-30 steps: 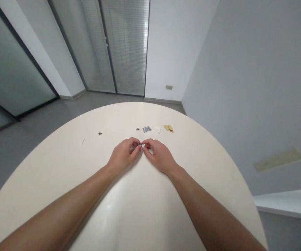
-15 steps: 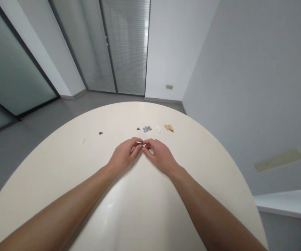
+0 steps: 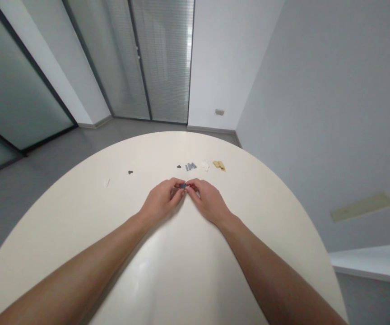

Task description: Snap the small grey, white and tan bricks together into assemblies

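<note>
My left hand [image 3: 161, 201] and my right hand [image 3: 206, 201] meet fingertip to fingertip over the middle of a round cream table [image 3: 168, 271]. Both pinch the same tiny dark grey piece [image 3: 183, 185] between thumb and forefinger. The other fingers are curled under, and most of the piece is hidden by the fingertips. Just beyond the hands lie small flat pieces in a row: a dark bit [image 3: 179, 166], grey-blue strips [image 3: 190, 166], white pieces [image 3: 204, 166] and tan pieces [image 3: 219, 165].
A lone dark bit [image 3: 130, 172] and a small white sliver [image 3: 107, 182] lie to the far left on the table. Grey floor, glass partitions and a blind-covered door stand beyond. A white ledge [image 3: 371, 264] sits at the right.
The hands stay pinched together in the same spot. The thing between the fingertips showed a pale face half a second ago and now looks dark grey.
</note>
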`<state>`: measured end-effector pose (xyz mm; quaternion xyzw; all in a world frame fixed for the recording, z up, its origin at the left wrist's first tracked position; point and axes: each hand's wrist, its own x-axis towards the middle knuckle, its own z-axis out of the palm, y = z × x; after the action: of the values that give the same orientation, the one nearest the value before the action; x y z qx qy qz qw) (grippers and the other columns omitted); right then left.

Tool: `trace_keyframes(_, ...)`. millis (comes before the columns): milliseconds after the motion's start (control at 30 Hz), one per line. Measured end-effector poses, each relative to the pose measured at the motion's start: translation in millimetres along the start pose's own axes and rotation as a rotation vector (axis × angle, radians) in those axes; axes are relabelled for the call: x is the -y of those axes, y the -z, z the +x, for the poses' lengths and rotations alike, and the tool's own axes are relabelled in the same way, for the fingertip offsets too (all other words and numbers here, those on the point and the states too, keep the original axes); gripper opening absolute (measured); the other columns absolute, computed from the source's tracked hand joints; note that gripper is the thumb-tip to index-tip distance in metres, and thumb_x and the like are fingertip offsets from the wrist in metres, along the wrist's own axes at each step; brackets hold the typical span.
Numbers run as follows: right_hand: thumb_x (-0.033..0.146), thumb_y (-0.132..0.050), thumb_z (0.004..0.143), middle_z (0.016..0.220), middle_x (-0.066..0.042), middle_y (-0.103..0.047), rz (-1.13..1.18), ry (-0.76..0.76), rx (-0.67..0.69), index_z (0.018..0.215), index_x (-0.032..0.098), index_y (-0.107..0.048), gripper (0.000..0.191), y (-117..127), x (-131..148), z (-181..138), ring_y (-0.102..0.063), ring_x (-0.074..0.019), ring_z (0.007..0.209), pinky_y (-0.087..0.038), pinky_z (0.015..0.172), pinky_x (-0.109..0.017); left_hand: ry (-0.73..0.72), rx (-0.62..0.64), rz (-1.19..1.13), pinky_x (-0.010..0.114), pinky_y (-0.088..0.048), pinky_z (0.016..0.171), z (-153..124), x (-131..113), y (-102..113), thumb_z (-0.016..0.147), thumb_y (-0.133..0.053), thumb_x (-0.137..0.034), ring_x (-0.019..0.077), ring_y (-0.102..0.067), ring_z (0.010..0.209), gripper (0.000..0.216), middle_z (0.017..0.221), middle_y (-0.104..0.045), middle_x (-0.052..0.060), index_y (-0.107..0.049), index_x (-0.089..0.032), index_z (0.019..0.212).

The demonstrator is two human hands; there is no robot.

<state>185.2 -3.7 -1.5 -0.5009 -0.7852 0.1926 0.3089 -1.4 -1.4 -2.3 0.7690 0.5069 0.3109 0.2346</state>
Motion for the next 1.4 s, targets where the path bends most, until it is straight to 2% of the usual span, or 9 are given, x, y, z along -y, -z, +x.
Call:
trace_keyframes(233, 0.028, -0.05, 0.102, 0.1, -0.005, -0.072, 0.005, -0.011, 0.0, 0.108, 0.021, -0.065, 0.018, 1.1, 1.6, 0.8, -0.065, -0.0181, 0.094, -0.046, 0.086, -0.032, 0.028, -0.011, -0.001, 0.034, -0.049, 0.073, 0.5, 2.7, -0.7, 0.094, -0.057, -0.036, 0.0198, -0.067, 0.083, 0.022, 0.101, -0.075, 0.006, -0.065, -0.022, 0.109)
trace_keyframes(467, 0.025, -0.049, 0.102, 0.102, -0.004, -0.073, 0.018, 0.016, -0.002, 0.107, 0.022, -0.066, 0.019, 0.2, 1.1, 0.6, -0.064, -0.0175, 0.095, -0.046, 0.086, -0.031, 0.046, -0.057, 0.079, 0.034, -0.048, 0.073, -0.2, 1.7, 0.1, 0.093, -0.062, -0.042, 0.0204, -0.065, 0.083, 0.02, 0.092, -0.073, 0.004, -0.066, -0.023, 0.096)
trace_keyframes(600, 0.023, -0.051, 0.1, 0.104, -0.005, -0.073, 0.011, 0.024, 0.0, 0.11, 0.021, -0.066, 0.018, -0.9, -0.5, 0.8, -0.064, -0.0179, 0.097, -0.046, 0.088, -0.032, 0.047, -0.066, 0.09, 0.033, -0.047, 0.072, 0.2, 0.5, 0.5, 0.092, -0.062, -0.046, 0.0201, -0.064, 0.082, 0.024, 0.09, -0.073, 0.003, -0.067, -0.023, 0.095)
trace_keyframes(867, 0.022, -0.056, 0.096, 0.1, -0.003, -0.073, 0.04, 0.037, -0.014, 0.117, 0.023, -0.064, 0.023, -1.7, -1.1, -0.4, -0.066, -0.0177, 0.093, -0.048, 0.088, -0.032, 0.071, -0.08, 0.077, 0.034, -0.046, 0.073, 1.2, 2.0, -0.4, 0.093, -0.062, -0.041, 0.0204, -0.064, 0.084, 0.02, 0.094, -0.074, 0.004, -0.068, -0.023, 0.097)
trace_keyframes(1400, 0.023, -0.058, 0.095, 0.102, -0.003, -0.073, 0.065, 0.046, -0.002, 0.117, 0.024, -0.065, 0.024, -0.7, 0.0, -0.6, -0.066, -0.0176, 0.095, -0.048, 0.091, -0.033, 0.054, -0.061, 0.091, 0.036, -0.047, 0.078, 1.6, -0.2, 0.0, 0.095, -0.057, -0.042, 0.022, -0.064, 0.087, 0.023, 0.095, -0.073, 0.005, -0.07, -0.022, 0.097)
